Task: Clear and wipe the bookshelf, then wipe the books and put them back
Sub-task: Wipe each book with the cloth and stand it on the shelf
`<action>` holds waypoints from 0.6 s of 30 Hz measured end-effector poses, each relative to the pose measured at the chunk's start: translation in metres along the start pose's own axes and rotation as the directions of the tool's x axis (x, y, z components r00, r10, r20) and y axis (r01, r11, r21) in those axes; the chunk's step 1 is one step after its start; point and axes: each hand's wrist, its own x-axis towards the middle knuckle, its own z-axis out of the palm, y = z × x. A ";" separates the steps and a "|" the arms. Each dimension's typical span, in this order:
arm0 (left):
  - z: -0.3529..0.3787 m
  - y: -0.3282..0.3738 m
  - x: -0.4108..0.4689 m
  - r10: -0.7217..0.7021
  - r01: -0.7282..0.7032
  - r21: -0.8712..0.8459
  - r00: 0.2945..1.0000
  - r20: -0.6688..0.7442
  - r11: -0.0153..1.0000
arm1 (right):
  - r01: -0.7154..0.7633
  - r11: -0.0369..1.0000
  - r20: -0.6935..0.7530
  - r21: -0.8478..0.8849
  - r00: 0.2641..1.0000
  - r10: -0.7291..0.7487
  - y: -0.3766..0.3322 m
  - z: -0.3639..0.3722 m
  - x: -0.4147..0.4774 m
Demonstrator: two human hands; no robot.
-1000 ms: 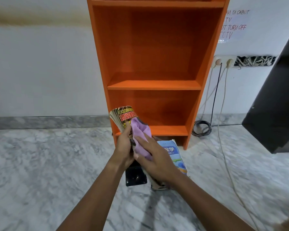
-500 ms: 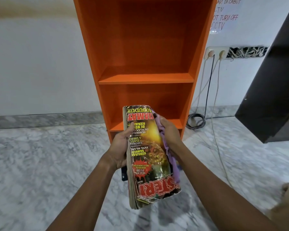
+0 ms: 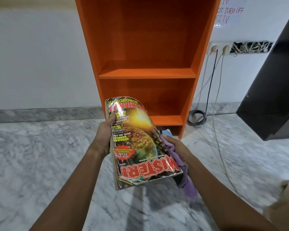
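A worn magazine stack [image 3: 138,144] with a glossy cover, its title upside down to me, is held in front of the orange bookshelf [image 3: 147,74]. My left hand [image 3: 103,135] grips its left edge, thumb on the cover. My right hand [image 3: 177,149] holds a purple cloth [image 3: 185,179] against the magazine's right edge; the cloth hangs down below it. The shelves in view hold nothing. A blue book [image 3: 167,132] on the floor peeks out behind the magazine.
Marble floor [image 3: 40,164] all around. Wall sockets [image 3: 218,48] with cables [image 3: 197,117] running down and coiling at the right of the shelf. A dark cabinet [image 3: 274,90] stands at the right. A blurred pale shape [image 3: 284,207] sits at the lower right.
The magazine has been turned cover-up and lifted closer. My right hand with the cloth has slid from the cover's top down along its right edge.
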 end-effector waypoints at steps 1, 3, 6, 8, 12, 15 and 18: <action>-0.004 -0.002 0.002 -0.002 0.003 0.024 1.000 -0.027 1.000 | -0.001 1.000 0.000 -0.001 1.000 0.001 -0.005 0.000 -0.002; -0.012 -0.007 0.004 -0.003 0.009 0.074 0.997 -0.079 0.997 | 0.010 1.000 0.036 -0.009 0.999 -0.010 -0.012 0.002 -0.007; -0.019 -0.017 0.006 0.010 0.008 0.100 0.985 -0.173 0.995 | -0.012 0.999 0.133 -0.051 0.991 0.019 -0.019 0.009 -0.021; -0.020 -0.020 0.006 0.022 -0.003 0.081 0.970 -0.243 0.997 | -0.028 0.978 0.226 -0.204 0.971 0.075 -0.021 0.015 -0.029; -0.028 -0.021 0.007 0.027 0.005 0.093 0.940 -0.341 0.996 | 0.117 0.712 0.213 -0.692 0.976 0.047 -0.022 0.029 -0.025; -0.032 -0.019 0.007 0.002 0.031 0.085 0.934 -0.358 0.996 | 0.258 0.645 0.211 -0.719 0.966 -0.151 -0.016 0.033 -0.019; -0.032 -0.017 0.008 -0.040 0.088 0.123 0.936 -0.351 0.989 | 0.348 0.666 0.140 -0.660 0.928 -0.345 -0.015 0.031 -0.014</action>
